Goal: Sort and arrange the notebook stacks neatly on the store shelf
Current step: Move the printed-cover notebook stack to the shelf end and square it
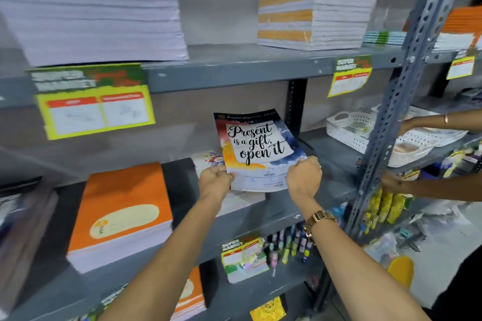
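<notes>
I hold a notebook (257,146) with a watercolour cover that reads "Present is a gift, open it". It is tilted up over the middle shelf (281,210). My left hand (215,177) grips its lower left corner and my right hand (303,176) grips its lower right edge. Under it lies a low stack of floral-cover notebooks (208,159), partly hidden by the held one. A thick stack of orange notebooks (120,212) sits to the left on the same shelf.
The upper shelf (234,66) carries a tall white-edged stack (91,8) and an orange-striped stack (313,17). A slotted steel upright (396,101) stands to the right. Beyond it another person's hands (393,182) work among white baskets (349,128). Pens (289,245) fill the lower shelf.
</notes>
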The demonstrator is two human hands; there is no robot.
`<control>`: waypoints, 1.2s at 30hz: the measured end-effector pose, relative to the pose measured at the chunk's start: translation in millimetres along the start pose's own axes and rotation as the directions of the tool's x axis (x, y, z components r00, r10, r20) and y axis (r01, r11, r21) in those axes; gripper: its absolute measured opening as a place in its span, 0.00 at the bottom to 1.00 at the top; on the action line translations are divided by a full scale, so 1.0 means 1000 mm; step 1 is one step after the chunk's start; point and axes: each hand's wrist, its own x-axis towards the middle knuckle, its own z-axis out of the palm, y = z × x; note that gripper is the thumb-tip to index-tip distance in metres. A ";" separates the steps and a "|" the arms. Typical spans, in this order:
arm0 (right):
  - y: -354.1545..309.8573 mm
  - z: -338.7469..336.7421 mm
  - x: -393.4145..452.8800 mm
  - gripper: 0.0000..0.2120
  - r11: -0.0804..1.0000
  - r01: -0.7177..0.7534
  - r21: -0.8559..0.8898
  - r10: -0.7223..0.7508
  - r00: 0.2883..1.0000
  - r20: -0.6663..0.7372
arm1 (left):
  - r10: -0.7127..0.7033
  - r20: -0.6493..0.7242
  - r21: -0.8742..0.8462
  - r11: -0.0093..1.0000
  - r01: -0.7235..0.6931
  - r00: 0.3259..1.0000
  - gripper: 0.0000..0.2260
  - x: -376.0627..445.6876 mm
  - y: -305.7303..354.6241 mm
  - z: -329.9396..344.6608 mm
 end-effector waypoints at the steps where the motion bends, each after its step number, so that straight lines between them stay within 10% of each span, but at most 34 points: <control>1: -0.010 0.005 -0.010 0.12 1.000 0.014 0.020 -0.014 1.000 0.011 | 0.013 -0.033 0.004 1.000 -0.013 0.999 0.15 -0.001 0.000 -0.015; 17: -0.186 0.112 -0.219 0.12 0.959 0.079 0.274 -0.174 0.923 0.344 | 0.101 -0.477 0.173 0.985 -0.019 0.873 0.08 -0.012 -0.015 -0.304; 27: -0.253 0.157 -0.345 0.18 0.946 0.183 0.266 -0.312 0.728 0.610 | 0.187 -0.666 0.360 0.929 0.092 0.722 0.17 -0.043 -0.033 -0.450; 36: -0.259 0.177 -0.391 0.24 0.961 0.220 0.166 -0.264 0.567 0.780 | 0.184 -0.657 0.503 0.829 0.244 0.731 0.08 -0.044 -0.053 -0.511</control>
